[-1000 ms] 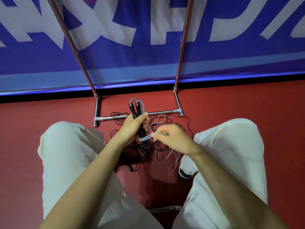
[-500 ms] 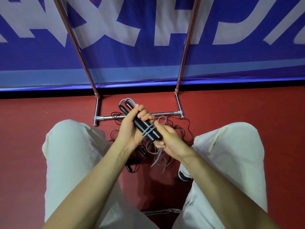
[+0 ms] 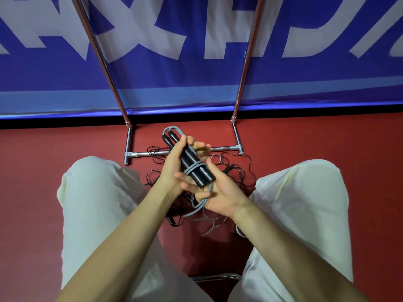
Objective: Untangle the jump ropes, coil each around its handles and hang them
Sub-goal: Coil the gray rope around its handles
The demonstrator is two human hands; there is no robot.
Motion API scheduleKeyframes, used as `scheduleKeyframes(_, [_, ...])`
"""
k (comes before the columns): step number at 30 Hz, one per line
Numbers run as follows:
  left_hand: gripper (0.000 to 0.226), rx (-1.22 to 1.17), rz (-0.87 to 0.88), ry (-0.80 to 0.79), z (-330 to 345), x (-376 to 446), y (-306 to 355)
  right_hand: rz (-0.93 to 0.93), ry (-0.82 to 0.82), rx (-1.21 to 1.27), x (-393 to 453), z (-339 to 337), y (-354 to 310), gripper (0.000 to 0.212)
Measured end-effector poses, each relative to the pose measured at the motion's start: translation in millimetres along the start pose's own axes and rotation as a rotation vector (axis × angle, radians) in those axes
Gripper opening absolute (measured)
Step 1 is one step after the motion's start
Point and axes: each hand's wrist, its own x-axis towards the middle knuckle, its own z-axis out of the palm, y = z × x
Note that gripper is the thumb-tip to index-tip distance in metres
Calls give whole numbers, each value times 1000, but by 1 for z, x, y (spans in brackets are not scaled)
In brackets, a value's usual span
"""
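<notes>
Holding: right hand (image 3: pixel 220 190), palm up, fingers curled round grey rope (image 3: pixel 201 203); left hand (image 3: pixel 174 164) gripping two black handles (image 3: pixel 192 162), rope wrapped twice. Beyond, on red floor (image 3: pixel 305 144): tangled black ropes (image 3: pixel 237 168), metal rack (image 3: pixel 183 151).

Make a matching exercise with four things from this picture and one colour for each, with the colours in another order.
Things:
1. handles
2. cord wrapped round the handles
3. floor
4. trousers

Colours:
A. red
B. cream white
C. black
D. grey

Pairs: 1-C, 2-D, 3-A, 4-B

The left hand holds the handles; the right hand guides the cord.
</notes>
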Motion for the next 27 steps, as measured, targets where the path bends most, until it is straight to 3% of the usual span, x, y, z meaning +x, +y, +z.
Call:
scheduleKeyframes(4, [28,120,-45,56,-12,6,-11,-11,73,61,3,-7,-2,50])
scheduleKeyframes(8, [43,270,-87,169,-20,7,-24,-146,195,-175,7,-20,0,37])
scheduleKeyframes(11, [55,338,-94,252,-22,6,-33,-396,454,-847,6,-28,1,16])
scheduleKeyframes(13, [62,238,-104,320,-20,3,-33,-550,565,-1289,6,-35,8,13])
scheduleKeyframes(15, [65,179,-131,335,-20,1,-32,-612,552,-1527,7,-38,18,19])
scheduleKeyframes(18, [20,240,-116,359,-26,4,-32,-621,461,-1671,9,-37,23,29])
scheduleKeyframes(22, [19,321,-60,364,-31,10,-24,-522,279,-1831,3,-28,8,41])
scheduleKeyframes(25, [18,458,-24,308,-32,13,-25,-536,288,-2004,-1,-28,1,51])
scheduleKeyframes(27, [15,562,8,275,-33,13,-25,-653,318,-2047,-3,-30,0,46])
